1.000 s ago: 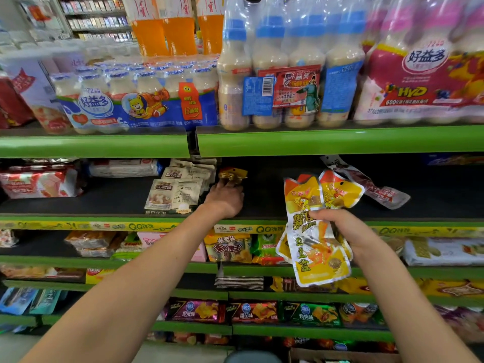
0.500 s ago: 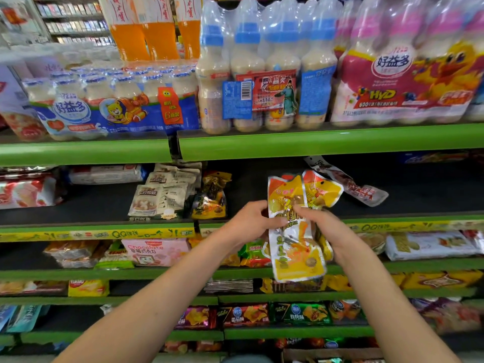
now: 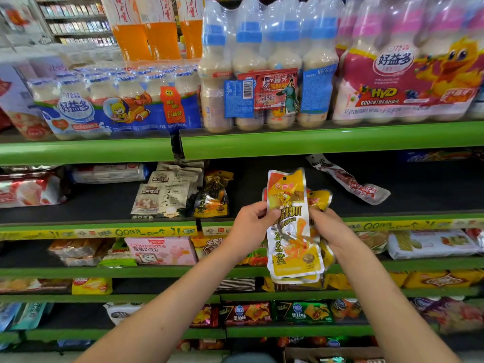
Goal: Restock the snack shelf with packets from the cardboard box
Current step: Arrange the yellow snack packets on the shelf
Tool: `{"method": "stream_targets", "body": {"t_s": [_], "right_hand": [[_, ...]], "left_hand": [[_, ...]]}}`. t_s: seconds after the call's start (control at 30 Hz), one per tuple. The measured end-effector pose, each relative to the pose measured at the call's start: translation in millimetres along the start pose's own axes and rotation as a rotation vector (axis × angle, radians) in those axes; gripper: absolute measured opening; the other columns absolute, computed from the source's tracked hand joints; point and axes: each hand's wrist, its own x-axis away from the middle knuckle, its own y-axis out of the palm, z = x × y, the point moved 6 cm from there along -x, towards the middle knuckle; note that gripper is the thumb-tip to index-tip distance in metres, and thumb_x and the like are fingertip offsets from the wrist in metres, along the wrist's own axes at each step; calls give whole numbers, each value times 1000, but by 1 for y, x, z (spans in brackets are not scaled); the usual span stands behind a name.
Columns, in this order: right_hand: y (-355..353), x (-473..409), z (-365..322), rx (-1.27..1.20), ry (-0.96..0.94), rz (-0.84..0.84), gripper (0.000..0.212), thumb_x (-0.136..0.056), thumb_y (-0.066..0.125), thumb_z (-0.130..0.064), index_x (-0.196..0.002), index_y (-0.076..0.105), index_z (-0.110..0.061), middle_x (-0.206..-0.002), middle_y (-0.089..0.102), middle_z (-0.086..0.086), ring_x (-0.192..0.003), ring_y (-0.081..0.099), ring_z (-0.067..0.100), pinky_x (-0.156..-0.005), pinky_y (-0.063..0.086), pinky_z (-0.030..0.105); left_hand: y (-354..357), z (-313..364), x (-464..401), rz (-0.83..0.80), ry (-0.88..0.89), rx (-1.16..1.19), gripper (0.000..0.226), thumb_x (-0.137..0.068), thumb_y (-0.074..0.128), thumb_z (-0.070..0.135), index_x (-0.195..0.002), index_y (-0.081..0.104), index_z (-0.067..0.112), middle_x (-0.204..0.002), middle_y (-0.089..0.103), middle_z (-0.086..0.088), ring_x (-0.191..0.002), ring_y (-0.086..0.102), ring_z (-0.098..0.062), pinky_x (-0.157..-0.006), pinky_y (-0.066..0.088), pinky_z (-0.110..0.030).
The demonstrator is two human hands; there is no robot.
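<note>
Since 1 s ago our left hand [image 3: 248, 226] has come off the shelf and now pinches the front yellow packet [image 3: 289, 226] at its left edge; our right hand [image 3: 331, 229] grips the bunch behind it, held up in front of the snack shelf [image 3: 288, 203]. Risk: slick foil, so peeling 1 off may drop the others. A gold packet [image 3: 213, 196] stands just left and a red sausage packet [image 3: 351, 180] lies right, with a gap between. The cardboard box [image 3: 332, 356] sits below.
</note>
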Motion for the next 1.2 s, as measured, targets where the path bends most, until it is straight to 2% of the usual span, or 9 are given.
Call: {"method": "stream_targets", "body": {"t_s": [0.13,0.2,0.33,0.53,0.67,0.77,0.9,1.07,1.2], "right_hand": [[-2,-1,-2,33,-16,10,22,-85,71,-28,-93,76,-9,-90,78,13,-80,76,29,-77,60,40],[-2,-1,-3,30,-23,4,20,-84,71,-31,-86,79,-12,-88,78,13,-79,76,28,-71,58,35],[-3,-1,-1,19,-24,13,17,-82,71,-36,-82,80,-21,-89,78,12,-82,76,29,-81,59,43],[-3,0,0,15,-36,23,19,-89,66,-29,-76,80,-28,-86,79,9,-76,77,25,-62,56,31],[-3,2,-1,-13,-29,39,22,-90,66,-22,-72,80,-24,-86,78,11,-74,76,27,-60,57,31],[-3,3,-2,-12,-27,41,15,-87,67,-23,-80,80,-19,-89,78,12,-78,76,29,-61,59,34],[-4,4,-2,-4,-42,69,15,-86,69,-25,-93,74,-12,-90,78,10,-82,75,31,-83,59,46],[-5,7,-5,6,-57,85,13,-87,72,-29,-92,68,-19,-78,78,-3,-65,74,13,-65,52,31],[-5,11,-7,1,-50,81,19,-87,72,-31,-100,67,-17,-80,78,-3,-67,74,13,-52,50,23]], "left_hand": [[5,-3,-1,-3,-3,-49,20,-102,57,22,-105,73,11,-106,73,-12,-96,69,-24,-88,56,-45],[7,-2,-2,-15,-3,-42,18,-102,57,24,-103,74,18,-104,75,-2,-94,70,-14,-81,58,-33],[9,1,-2,-44,5,-32,18,-102,56,25,-107,73,23,-104,76,8,-93,70,-4,-73,54,-15],[2,-2,-1,-2,24,-27,16,-102,56,27,-102,72,29,-104,74,0,-96,70,-21,-80,58,-37],[-2,3,-1,25,50,-41,19,-102,56,29,-96,72,37,-96,74,4,-86,69,-6,-73,56,-26],[-7,7,-2,55,90,-72,16,-100,56,33,-93,68,25,-94,68,-11,-78,60,-12,-69,48,-29],[-15,14,-2,73,136,-83,47,-93,54,46,-95,58,-1,-89,56,-28,-74,48,-18,-66,38,-36],[-26,9,-1,108,117,-86,40,-101,55,31,-100,56,-9,-90,57,-31,-76,45,-18,-69,36,-38],[-29,8,0,122,123,-114,39,-101,54,30,-97,55,-9,-86,54,-30,-70,42,-18,-64,33,-35]]}}
